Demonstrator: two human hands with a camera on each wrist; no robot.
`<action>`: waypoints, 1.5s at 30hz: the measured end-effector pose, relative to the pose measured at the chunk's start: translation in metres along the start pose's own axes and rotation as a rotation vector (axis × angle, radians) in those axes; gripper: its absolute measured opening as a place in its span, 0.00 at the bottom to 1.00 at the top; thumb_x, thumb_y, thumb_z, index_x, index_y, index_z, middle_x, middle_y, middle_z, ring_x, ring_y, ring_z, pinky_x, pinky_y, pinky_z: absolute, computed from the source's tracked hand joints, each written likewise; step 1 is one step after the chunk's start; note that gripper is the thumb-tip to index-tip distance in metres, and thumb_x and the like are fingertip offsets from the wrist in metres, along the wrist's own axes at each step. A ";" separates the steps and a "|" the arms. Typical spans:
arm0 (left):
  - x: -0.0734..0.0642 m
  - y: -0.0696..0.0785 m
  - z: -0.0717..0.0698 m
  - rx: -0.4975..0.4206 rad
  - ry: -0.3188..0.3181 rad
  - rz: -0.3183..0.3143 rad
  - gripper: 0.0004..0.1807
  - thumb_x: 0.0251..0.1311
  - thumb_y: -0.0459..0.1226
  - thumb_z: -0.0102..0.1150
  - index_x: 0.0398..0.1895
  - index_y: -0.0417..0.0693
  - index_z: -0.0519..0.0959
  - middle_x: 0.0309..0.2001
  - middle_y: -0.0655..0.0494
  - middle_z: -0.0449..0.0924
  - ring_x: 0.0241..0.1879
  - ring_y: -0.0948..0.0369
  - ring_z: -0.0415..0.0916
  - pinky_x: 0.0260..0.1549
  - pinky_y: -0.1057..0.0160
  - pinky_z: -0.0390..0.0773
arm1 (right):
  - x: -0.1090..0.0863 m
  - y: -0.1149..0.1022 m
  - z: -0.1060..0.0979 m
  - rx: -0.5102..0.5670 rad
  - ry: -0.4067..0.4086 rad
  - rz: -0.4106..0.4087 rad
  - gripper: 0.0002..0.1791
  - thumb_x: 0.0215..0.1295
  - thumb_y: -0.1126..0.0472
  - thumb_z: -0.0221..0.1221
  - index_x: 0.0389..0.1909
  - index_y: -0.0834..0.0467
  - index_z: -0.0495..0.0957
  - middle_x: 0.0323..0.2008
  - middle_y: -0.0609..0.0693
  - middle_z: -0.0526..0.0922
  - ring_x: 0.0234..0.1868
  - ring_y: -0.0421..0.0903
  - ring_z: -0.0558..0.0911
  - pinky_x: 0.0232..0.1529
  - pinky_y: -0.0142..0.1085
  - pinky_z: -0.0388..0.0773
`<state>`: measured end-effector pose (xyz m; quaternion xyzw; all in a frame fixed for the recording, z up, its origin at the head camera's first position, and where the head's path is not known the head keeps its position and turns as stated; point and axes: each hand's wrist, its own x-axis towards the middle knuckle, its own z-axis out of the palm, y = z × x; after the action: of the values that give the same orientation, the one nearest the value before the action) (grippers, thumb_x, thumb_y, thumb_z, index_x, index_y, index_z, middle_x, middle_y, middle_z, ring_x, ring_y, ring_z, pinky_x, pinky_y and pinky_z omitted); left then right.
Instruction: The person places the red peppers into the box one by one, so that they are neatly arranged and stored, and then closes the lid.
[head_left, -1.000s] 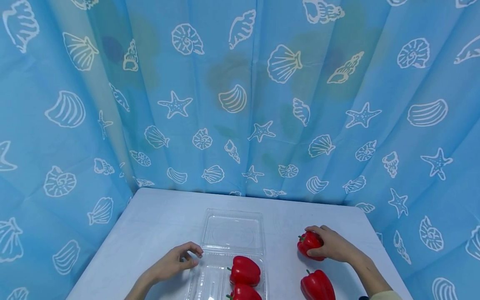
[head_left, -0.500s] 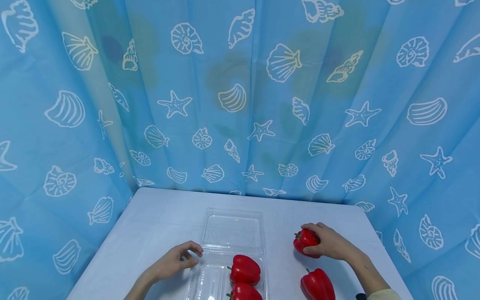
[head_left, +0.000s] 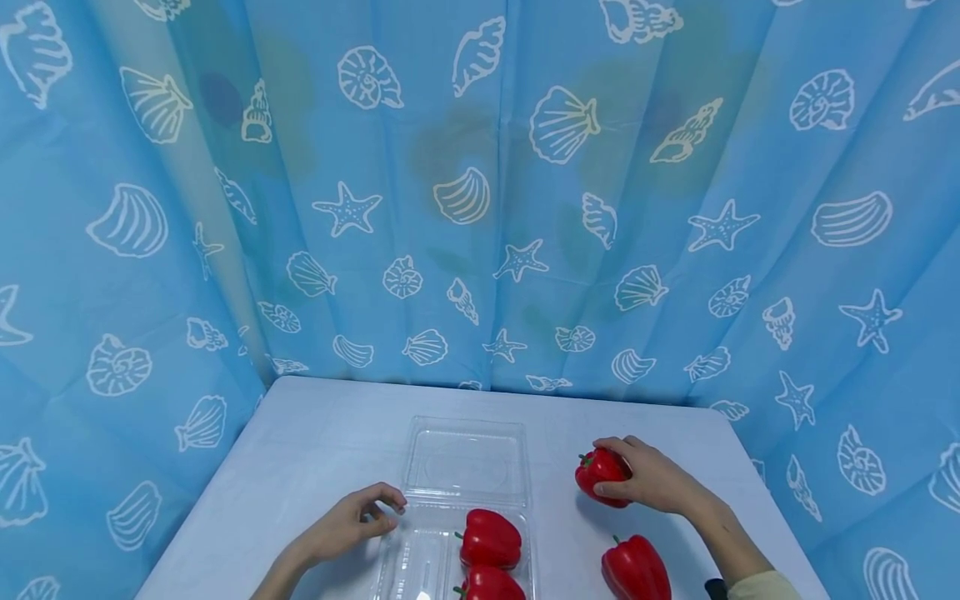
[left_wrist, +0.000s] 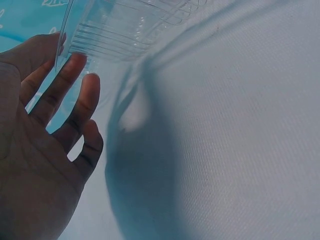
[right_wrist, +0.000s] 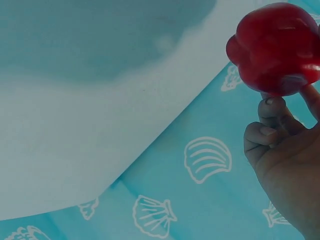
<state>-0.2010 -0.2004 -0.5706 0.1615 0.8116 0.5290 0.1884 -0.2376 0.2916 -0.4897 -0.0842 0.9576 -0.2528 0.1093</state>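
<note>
My right hand (head_left: 660, 477) grips a red bell pepper (head_left: 603, 477) with a green stem, holding it over the right part of the table. In the right wrist view the pepper (right_wrist: 277, 50) sits in the fingertips. My left hand (head_left: 348, 523) holds the left rim of a clear plastic clamshell box (head_left: 405, 554); in the left wrist view the thumb and fingers (left_wrist: 70, 70) meet at the box's edge. Inside the box's right side lie two red bell peppers, a far one (head_left: 491, 539) and a near one (head_left: 491, 584), the latter cut off by the frame.
Another red bell pepper (head_left: 636, 568) lies on the white table (head_left: 322, 433) below the right hand. The box's lid (head_left: 467, 462) lies folded back, away from me. A blue curtain (head_left: 465, 208) with white shell prints surrounds the table behind and at the sides.
My right hand has moved left and slightly away from me with the pepper in it, lifting it. The left hand and the box have stayed where they were.
</note>
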 end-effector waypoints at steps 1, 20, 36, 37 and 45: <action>0.000 0.000 0.000 0.001 0.002 -0.003 0.16 0.67 0.40 0.61 0.56 0.47 0.77 0.53 0.50 0.81 0.43 0.55 0.79 0.39 0.58 0.74 | 0.000 -0.001 0.000 -0.002 0.001 -0.002 0.54 0.30 0.43 0.82 0.66 0.47 0.72 0.56 0.53 0.76 0.56 0.54 0.75 0.35 0.44 0.84; -0.001 0.004 0.000 0.006 -0.004 0.013 0.16 0.68 0.41 0.61 0.55 0.45 0.77 0.52 0.50 0.81 0.42 0.56 0.79 0.38 0.59 0.74 | 0.001 -0.022 0.003 -0.002 0.017 -0.013 0.51 0.35 0.40 0.81 0.66 0.45 0.73 0.55 0.52 0.77 0.56 0.52 0.76 0.36 0.44 0.84; -0.002 0.002 0.000 0.008 -0.002 0.018 0.16 0.68 0.41 0.61 0.55 0.46 0.77 0.52 0.50 0.81 0.41 0.56 0.79 0.38 0.60 0.73 | 0.005 -0.032 0.006 0.005 0.020 -0.019 0.51 0.34 0.40 0.81 0.66 0.43 0.73 0.57 0.51 0.77 0.58 0.53 0.75 0.36 0.44 0.84; -0.002 0.001 0.000 0.006 -0.002 0.020 0.16 0.68 0.41 0.61 0.56 0.46 0.77 0.52 0.50 0.81 0.41 0.56 0.79 0.38 0.60 0.73 | 0.005 -0.033 0.006 0.007 0.020 -0.021 0.51 0.34 0.40 0.81 0.66 0.42 0.73 0.57 0.51 0.76 0.58 0.53 0.75 0.36 0.44 0.84; -0.001 0.002 0.000 0.005 -0.002 0.011 0.16 0.68 0.41 0.61 0.55 0.46 0.77 0.52 0.50 0.81 0.42 0.56 0.79 0.39 0.58 0.73 | 0.005 -0.039 0.006 -0.003 0.027 -0.038 0.49 0.35 0.42 0.81 0.65 0.42 0.73 0.57 0.51 0.77 0.58 0.54 0.75 0.37 0.44 0.84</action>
<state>-0.1998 -0.2002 -0.5688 0.1669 0.8119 0.5278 0.1858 -0.2366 0.2540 -0.4759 -0.0989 0.9576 -0.2546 0.0917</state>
